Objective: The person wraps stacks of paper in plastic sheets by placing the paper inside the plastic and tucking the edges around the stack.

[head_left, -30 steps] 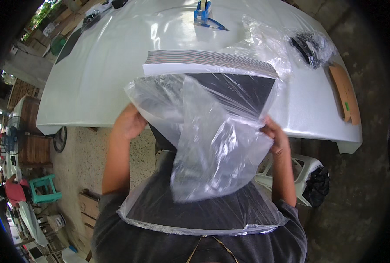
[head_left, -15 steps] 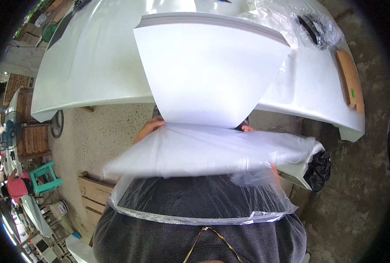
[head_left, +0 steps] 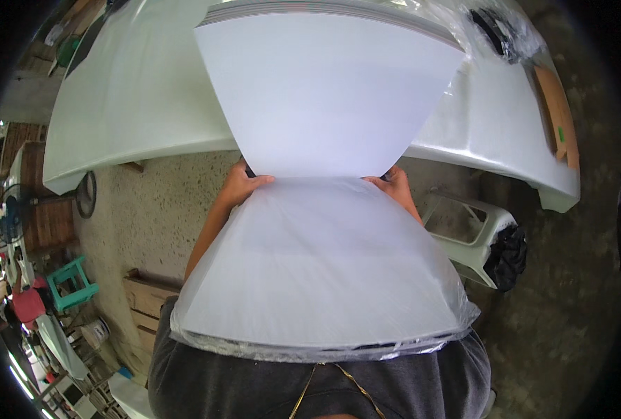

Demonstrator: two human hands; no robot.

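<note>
A thick stack of large white sheets (head_left: 331, 91) spans from my body towards the table, its layered far edge raised in front of me. Over its near half lies a clear plastic sheet or bag (head_left: 317, 272), whose crinkled edge rests against my dark shirt. My left hand (head_left: 244, 183) grips the left side where the stack narrows, thumb on top. On the right side my right hand (head_left: 396, 187) holds it the same way. Most fingers of both hands are hidden beneath. A bit of something dark shows by each hand.
A white-covered table (head_left: 136, 112) stands ahead, with crumpled clear plastic (head_left: 509, 38) and a brown cardboard piece (head_left: 556, 115) on its right. A white stool (head_left: 464, 234) with a black bag (head_left: 509, 258) stands at right. Wooden crates and a green stool (head_left: 73, 283) are at left.
The plastic over the near half was lifted and billowing; now it lies flat over white sheets down to my shirt. Both hands show more, with thumbs on top, and the stack has shifted slightly.
</note>
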